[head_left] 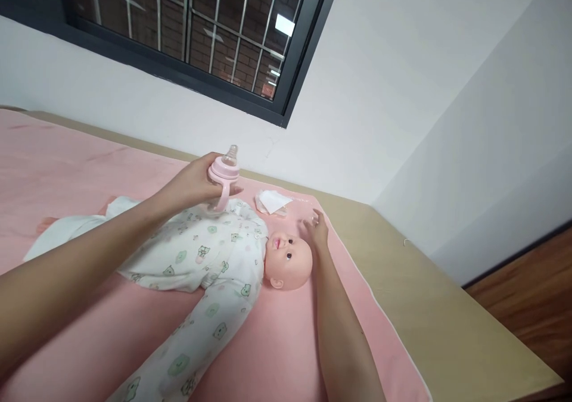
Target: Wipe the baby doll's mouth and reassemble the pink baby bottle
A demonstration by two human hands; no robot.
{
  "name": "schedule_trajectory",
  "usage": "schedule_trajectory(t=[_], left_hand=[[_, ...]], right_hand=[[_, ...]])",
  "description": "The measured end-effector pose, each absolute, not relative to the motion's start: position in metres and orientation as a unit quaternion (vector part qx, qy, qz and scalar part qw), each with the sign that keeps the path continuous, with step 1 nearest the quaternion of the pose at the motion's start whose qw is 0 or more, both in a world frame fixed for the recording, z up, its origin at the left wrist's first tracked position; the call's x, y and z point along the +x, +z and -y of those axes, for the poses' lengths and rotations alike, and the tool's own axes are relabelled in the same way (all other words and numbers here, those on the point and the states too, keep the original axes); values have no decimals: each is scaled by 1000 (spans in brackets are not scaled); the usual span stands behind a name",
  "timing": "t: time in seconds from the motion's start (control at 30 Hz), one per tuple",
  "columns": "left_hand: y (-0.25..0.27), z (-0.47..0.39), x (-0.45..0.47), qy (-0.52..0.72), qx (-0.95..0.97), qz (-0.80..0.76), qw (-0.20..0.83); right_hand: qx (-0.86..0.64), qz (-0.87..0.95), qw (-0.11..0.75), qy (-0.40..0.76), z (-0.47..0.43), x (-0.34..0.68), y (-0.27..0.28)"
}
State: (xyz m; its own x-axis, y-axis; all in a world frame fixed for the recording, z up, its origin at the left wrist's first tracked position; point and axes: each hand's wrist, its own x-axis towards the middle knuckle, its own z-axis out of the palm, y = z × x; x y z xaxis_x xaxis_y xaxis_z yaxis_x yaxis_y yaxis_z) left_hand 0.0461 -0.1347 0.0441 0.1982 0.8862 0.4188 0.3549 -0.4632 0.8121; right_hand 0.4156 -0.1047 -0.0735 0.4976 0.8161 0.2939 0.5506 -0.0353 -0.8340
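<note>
"Two hands in view. Left one first, go."

"Left hand (196, 183): fingers closed around the baby bottle (219, 170), below its pink collar. Bottle's held over the doll's (179, 259) chest. Touching the clothes or not? Can't tell."

"Why that grip?"

"My read: wrapping the body leaves the teat (231, 154) untouched and the pink handle (224, 196) free. Handle hangs on the near side."

"Which way does it point?"

"Teat up. Long axis close to upright, top leaning a bit right. Probably kept like that so nothing drips."

"Right hand?"

"Right hand (318, 230): just past the top of the doll's head (292, 268), fingers loosely curled, some gap between them. Nothing I can make out in them. Nearest other thing is the white packet (273, 202)."

"Doll's axis?"

"Across the view: head right, feet left, on its back, face up. Near sleeve (210, 324) stretches toward the camera."

"What's it on?"

"Pink sheet (277, 342), spread over a pale wooden desk (393, 271). Likely there for padding. Packet's on it too, beyond the doll's shoulder, maybe parked there to stay within reach."
</note>
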Motion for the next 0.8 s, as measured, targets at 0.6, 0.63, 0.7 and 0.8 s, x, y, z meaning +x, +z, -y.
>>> schedule_trajectory(t=[0.6, 0.63, 0.7, 0.8], left_hand=[[16, 35, 49, 346, 699, -610, 139], [10, 28, 51, 338, 698, -615, 144], [0, 17, 52, 328, 696, -620, 154], [-12, 8, 50, 329, 692, -620, 168]], right_hand=[[-712, 482, 491, 139, 104, 427, -106], [-713, 484, 488, 139, 103, 427, -107], [-716, 486, 482, 138, 103, 427, -106], [-721, 485, 477, 133, 103, 427, -106]])
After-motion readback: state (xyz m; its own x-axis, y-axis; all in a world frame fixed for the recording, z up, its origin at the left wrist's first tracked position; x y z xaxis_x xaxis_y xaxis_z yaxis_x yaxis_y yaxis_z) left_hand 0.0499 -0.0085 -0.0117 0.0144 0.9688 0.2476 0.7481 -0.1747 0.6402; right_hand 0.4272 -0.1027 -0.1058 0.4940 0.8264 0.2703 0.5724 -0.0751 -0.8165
